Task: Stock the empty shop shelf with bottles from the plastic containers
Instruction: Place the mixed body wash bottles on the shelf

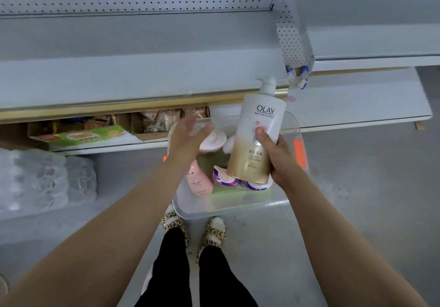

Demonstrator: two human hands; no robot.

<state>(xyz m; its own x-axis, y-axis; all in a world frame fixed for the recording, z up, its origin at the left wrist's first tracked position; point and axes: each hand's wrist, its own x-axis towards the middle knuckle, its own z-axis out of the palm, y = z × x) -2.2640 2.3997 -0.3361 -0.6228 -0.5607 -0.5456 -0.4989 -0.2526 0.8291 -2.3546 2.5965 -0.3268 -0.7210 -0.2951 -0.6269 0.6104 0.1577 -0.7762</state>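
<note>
Here, the grey shop shelf [142,78] with its pegboard back fills the upper view. The lower deck beneath it carries a green snack box [95,136] and open cartons of wrapped snacks [154,123]. Shrink-wrapped packs of water bottles [40,180] lie at the left on the base. On the floor before the shelf stands a clear plastic container [221,207] with an orange latch [299,154]. The person's feet, in leopard-print slippers [212,235], are just beside its near wall. The right hand [278,161] holds a white-and-gold Olay pump bottle [258,125] nearly upright above the container. Its fingers wrap round the bottle's lower half, the thumb lies across the front, and the pump points toward the shelf edge. The left hand [188,137], blurred, hovers over the container with its fingers released and straight, holding nothing. Inside the container lie a pink bottle [200,184] and purple-capped bottles [226,179], with white caps [215,141] behind them.
</note>
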